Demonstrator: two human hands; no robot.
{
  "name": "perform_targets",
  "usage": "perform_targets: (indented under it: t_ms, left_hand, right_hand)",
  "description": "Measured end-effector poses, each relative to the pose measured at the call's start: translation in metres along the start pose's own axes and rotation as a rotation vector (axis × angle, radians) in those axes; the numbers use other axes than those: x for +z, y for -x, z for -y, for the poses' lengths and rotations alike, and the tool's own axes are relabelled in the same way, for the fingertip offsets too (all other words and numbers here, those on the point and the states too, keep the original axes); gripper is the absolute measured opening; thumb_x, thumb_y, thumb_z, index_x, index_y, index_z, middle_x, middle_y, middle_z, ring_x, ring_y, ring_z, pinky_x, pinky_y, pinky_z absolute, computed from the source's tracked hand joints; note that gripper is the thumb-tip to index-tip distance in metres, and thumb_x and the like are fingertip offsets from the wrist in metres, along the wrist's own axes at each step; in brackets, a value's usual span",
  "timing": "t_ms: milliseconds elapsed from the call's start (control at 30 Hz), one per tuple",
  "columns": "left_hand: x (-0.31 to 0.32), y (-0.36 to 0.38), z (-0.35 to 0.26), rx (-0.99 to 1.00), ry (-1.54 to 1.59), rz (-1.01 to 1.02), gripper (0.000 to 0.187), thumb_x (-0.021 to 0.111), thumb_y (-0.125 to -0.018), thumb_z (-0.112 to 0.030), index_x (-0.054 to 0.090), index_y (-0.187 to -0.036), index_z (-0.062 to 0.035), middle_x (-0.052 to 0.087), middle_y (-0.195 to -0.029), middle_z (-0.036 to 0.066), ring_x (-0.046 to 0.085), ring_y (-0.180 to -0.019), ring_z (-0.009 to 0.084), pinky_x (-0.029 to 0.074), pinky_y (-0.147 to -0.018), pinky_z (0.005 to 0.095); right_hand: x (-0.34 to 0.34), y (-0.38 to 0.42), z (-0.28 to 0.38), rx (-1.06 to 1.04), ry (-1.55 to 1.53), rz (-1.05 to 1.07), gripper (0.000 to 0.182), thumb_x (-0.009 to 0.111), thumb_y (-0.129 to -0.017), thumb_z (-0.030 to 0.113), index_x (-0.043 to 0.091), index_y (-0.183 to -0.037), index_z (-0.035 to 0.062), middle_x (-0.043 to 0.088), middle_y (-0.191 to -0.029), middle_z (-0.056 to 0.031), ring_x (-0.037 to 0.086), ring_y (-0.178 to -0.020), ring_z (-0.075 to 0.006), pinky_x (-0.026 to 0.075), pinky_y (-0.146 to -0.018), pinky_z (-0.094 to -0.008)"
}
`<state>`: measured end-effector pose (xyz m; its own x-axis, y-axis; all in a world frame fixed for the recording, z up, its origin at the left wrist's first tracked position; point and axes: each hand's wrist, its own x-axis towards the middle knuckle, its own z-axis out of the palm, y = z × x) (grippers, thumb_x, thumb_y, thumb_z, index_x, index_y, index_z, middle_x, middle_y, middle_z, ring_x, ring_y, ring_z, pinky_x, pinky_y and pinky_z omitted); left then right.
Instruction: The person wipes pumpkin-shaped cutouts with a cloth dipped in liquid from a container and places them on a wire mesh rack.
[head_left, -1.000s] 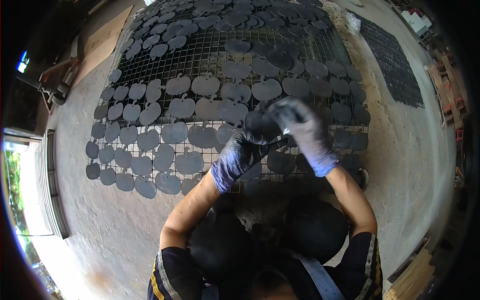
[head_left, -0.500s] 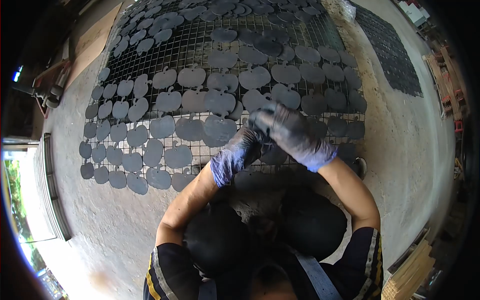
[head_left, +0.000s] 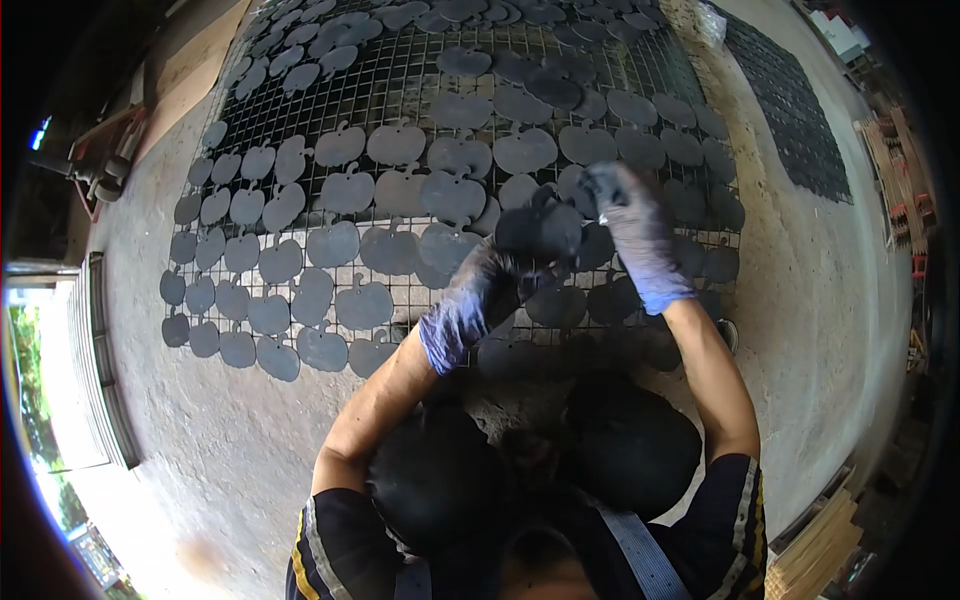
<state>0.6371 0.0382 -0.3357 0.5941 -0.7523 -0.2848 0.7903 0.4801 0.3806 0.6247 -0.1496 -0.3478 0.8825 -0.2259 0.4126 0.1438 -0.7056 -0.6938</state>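
Our right hand (head_left: 634, 228) now swings away from our left hand (head_left: 492, 284). We cannot tell the right grip's state; the left grasps a pumpkin-shaped plate (head_left: 538, 232).

Above the wire grid (head_left: 392, 88), the left hand (head_left: 490, 282) held a dark pumpkin-shaped plate (head_left: 538, 230); the right hand (head_left: 632, 215), slightly blurred, hung over the grid too; similar plates (head_left: 333, 245) lay in rows across the grid

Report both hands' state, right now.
Left hand: holding a dark pumpkin-shaped plate.
Right hand: raised beside the plate, blurred; whether open, closed or holding anything cannot be told.
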Motion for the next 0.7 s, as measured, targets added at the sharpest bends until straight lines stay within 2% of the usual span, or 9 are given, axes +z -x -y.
perform_targets:
  t_ms: [133,167,233,367,433,467,533,567,700]
  left_hand:
    - [0.002,-0.002,-0.003,-0.169,0.039,0.017,0.037,0.045,-0.066,0.009,0.046,-0.102,0.0040,0.052,-0.102,0.011,0.049,-0.096,0.0221,0.039,-0.088,0.0312]
    - [-0.022,-0.009,0.011,-0.143,0.103,0.008,0.028,0.046,-0.068,0.004,0.049,-0.096,0.0016,0.052,-0.100,0.011,0.050,-0.094,0.0223,0.038,-0.088,0.0347]
    - [-0.014,-0.004,0.002,-0.119,0.416,0.299,0.021,0.048,-0.070,-0.005,0.051,-0.091,-0.0009,0.053,-0.097,0.010,0.050,-0.090,0.0215,0.038,-0.086,0.0380]
    - [0.000,-0.005,-0.005,-0.162,0.449,0.002,0.053,0.051,-0.072,-0.052,0.053,-0.096,-0.0044,0.057,-0.088,0.008,0.055,-0.081,0.0206,0.040,-0.082,0.0382]
    - [-0.023,-0.011,-0.007,-0.120,0.355,0.102,0.052,0.049,-0.074,-0.050,0.052,-0.100,-0.0046,0.058,-0.090,0.009,0.055,-0.080,0.0198,0.042,-0.080,0.0351]
    - [-0.027,-0.014,-0.005,-0.064,0.353,0.048,0.046,0.045,-0.079,-0.045,0.052,-0.100,-0.0048,0.056,-0.096,0.009,0.053,-0.086,0.0188,0.042,-0.080,0.0324]
    - [-0.026,-0.011,0.004,0.150,-0.196,-0.092,0.045,0.041,-0.082,-0.041,0.048,-0.107,-0.0048,0.053,-0.103,0.009,0.050,-0.093,0.0193,0.040,-0.083,0.0329]
    - [-0.020,-0.017,0.008,0.374,-0.536,0.058,0.046,0.037,-0.084,-0.041,0.042,-0.114,-0.0069,0.051,-0.108,0.010,0.048,-0.098,0.0200,0.037,-0.087,0.0338]
    - [-0.012,-0.007,-0.006,0.075,0.182,0.164,0.050,0.034,-0.084,-0.044,0.034,-0.122,-0.0118,0.041,-0.120,0.009,0.044,-0.104,0.0204,0.033,-0.091,0.0345]
  right_hand:
    - [-0.006,-0.003,0.070,-0.199,0.198,0.015,0.021,0.058,-0.069,-0.001,0.055,-0.088,0.0078,0.058,-0.084,-0.0061,0.056,-0.078,-0.0154,0.046,-0.066,-0.0249]
    - [0.009,0.006,0.059,-0.067,0.031,0.115,0.021,0.058,-0.068,-0.001,0.055,-0.087,0.0079,0.058,-0.083,-0.0059,0.056,-0.075,-0.0170,0.046,-0.063,-0.0257]
    - [0.023,0.013,0.054,-0.081,0.100,0.066,0.019,0.058,-0.069,-0.001,0.055,-0.086,0.0065,0.056,-0.079,-0.0061,0.056,-0.071,-0.0169,0.046,-0.061,-0.0247]
    - [0.017,0.017,0.075,-0.296,-0.080,0.281,0.040,0.054,-0.057,-0.011,0.055,-0.093,0.0068,0.055,-0.081,-0.0058,0.055,-0.071,-0.0177,0.047,-0.063,-0.0269]
    - [0.019,0.026,0.073,-0.372,-0.118,0.479,0.043,0.052,-0.059,-0.011,0.054,-0.097,0.0074,0.052,-0.088,-0.0067,0.055,-0.074,-0.0191,0.047,-0.063,-0.0271]
    - [0.018,0.027,0.074,-0.489,0.045,0.382,0.031,0.054,-0.064,-0.006,0.055,-0.092,0.0060,0.053,-0.080,-0.0080,0.057,-0.066,-0.0199,0.049,-0.059,-0.0277]
    - [0.017,0.029,0.065,-0.460,0.120,0.295,0.027,0.053,-0.068,-0.003,0.056,-0.093,0.0073,0.054,-0.082,-0.0086,0.057,-0.063,-0.0196,0.050,-0.059,-0.0272]
    - [0.014,0.031,0.060,-0.422,0.232,0.256,0.026,0.053,-0.070,-0.003,0.057,-0.093,0.0078,0.054,-0.084,-0.0096,0.057,-0.063,-0.0199,0.050,-0.056,-0.0280]
    - [-0.004,0.017,0.044,-0.196,0.311,0.094,0.035,0.057,-0.062,-0.005,0.055,-0.094,0.0083,0.055,-0.084,-0.0070,0.056,-0.070,-0.0200,0.048,-0.062,-0.0263]
